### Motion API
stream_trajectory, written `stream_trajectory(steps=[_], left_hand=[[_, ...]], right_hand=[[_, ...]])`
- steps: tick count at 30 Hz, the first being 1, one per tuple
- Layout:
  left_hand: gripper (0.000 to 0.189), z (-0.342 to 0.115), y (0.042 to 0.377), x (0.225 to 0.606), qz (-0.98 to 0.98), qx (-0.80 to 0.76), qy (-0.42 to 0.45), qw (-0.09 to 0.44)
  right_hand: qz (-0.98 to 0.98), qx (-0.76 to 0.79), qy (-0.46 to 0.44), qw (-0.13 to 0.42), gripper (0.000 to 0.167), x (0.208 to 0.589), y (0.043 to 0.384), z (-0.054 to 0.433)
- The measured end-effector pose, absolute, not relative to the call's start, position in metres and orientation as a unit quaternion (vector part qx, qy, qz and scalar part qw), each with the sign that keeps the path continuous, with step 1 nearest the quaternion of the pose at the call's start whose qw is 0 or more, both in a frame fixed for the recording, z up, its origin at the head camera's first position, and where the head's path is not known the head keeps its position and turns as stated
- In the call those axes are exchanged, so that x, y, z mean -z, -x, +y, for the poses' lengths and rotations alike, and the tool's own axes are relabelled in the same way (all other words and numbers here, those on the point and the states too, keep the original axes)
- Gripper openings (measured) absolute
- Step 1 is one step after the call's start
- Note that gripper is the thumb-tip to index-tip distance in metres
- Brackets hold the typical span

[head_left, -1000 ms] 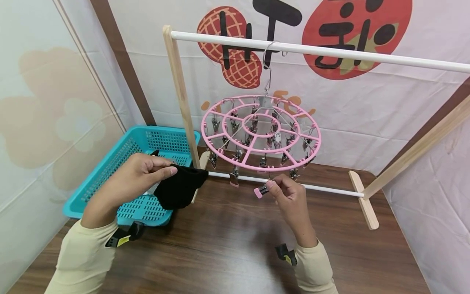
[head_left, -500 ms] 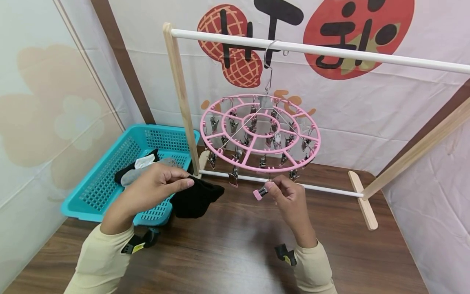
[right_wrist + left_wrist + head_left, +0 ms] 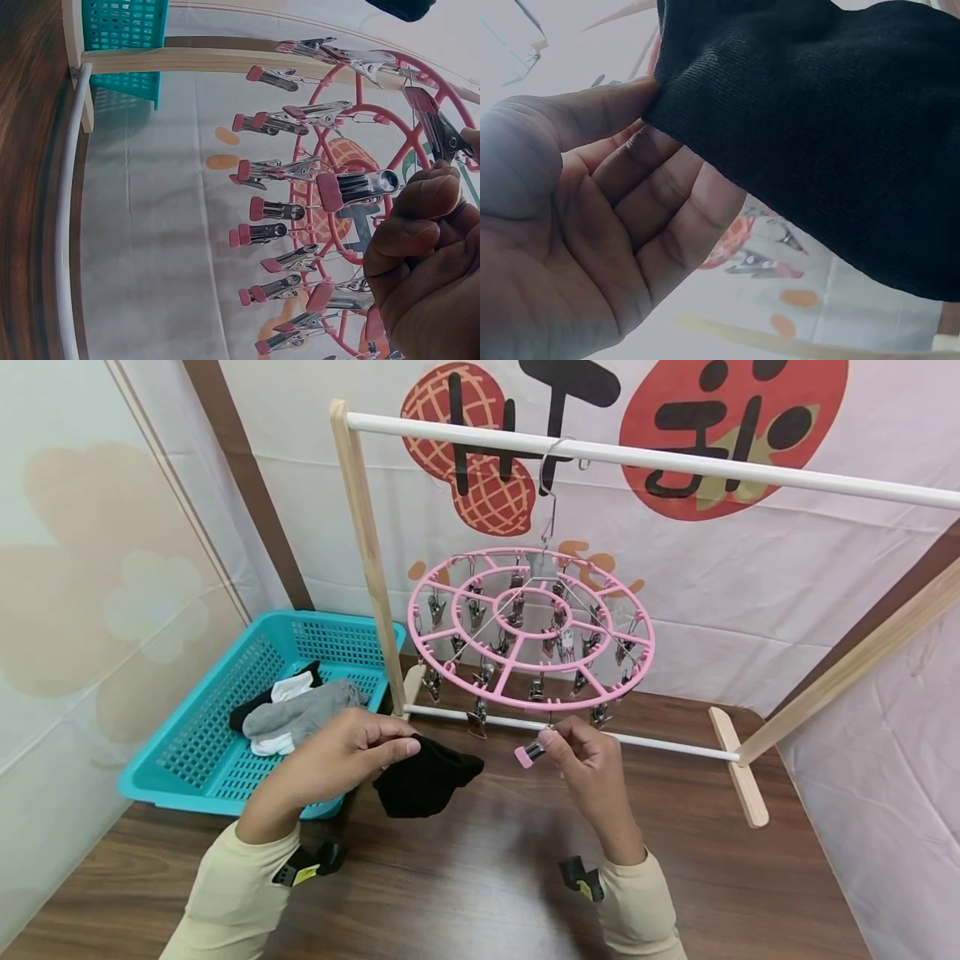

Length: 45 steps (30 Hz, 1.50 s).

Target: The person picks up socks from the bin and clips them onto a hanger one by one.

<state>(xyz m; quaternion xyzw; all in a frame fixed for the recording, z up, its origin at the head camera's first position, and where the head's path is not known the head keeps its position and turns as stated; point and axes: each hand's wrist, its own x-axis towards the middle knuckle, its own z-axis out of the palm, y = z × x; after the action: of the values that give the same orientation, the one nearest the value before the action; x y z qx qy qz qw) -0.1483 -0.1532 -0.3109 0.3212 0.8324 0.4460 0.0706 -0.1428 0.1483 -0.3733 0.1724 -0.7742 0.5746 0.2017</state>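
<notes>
My left hand (image 3: pixel 337 762) pinches the edge of a black sock (image 3: pixel 423 783) between thumb and fingers, over the table just right of the basket. Seen from the left wrist, the knit sock (image 3: pixel 802 135) spreads out from the thumb tip. My right hand (image 3: pixel 594 768) holds a pink-tipped metal clip (image 3: pixel 527 754) at the front of a round pink drying hanger (image 3: pixel 507 668). The clip's pink end points left, towards the sock, with a gap between them. In the right wrist view the clip (image 3: pixel 435 127) sits at the thumb; whether its mouth is apart cannot be told.
The hanger hooks over a white rail (image 3: pixel 660 459) on a wooden stand, with several clips dangling. At left, a turquoise basket (image 3: pixel 138 787) contains grey socks (image 3: pixel 303 714) and white and black ones. A lower white bar (image 3: pixel 675 746) crosses behind the right hand.
My left hand has carried the black sock right, out from over the basket and closer to the clip, uncovering the socks inside. The right hand has kept its hold on the clip, nearly still.
</notes>
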Motion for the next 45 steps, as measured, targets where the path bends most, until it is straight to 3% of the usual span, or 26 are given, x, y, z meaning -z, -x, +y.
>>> stream_trajectory(steps=[5, 33, 45], left_hand=[[0.014, -0.147, 0.15, 0.319, 0.827, -0.453, -0.319, 0.097], [0.011, -0.108, 0.163, 0.342, 0.802, -0.468, -0.339, 0.153], [0.008, -0.091, 0.168, 0.354, 0.794, -0.477, -0.351, 0.138]], right_hand=[[-0.774, -0.574, -0.175, 0.202, 0.013, 0.374, 0.143, 0.148], [-0.785, -0.564, -0.164, 0.2, 0.019, 0.372, 0.144, 0.147], [-0.794, -0.555, -0.157, 0.192, 0.021, 0.372, 0.144, 0.148]])
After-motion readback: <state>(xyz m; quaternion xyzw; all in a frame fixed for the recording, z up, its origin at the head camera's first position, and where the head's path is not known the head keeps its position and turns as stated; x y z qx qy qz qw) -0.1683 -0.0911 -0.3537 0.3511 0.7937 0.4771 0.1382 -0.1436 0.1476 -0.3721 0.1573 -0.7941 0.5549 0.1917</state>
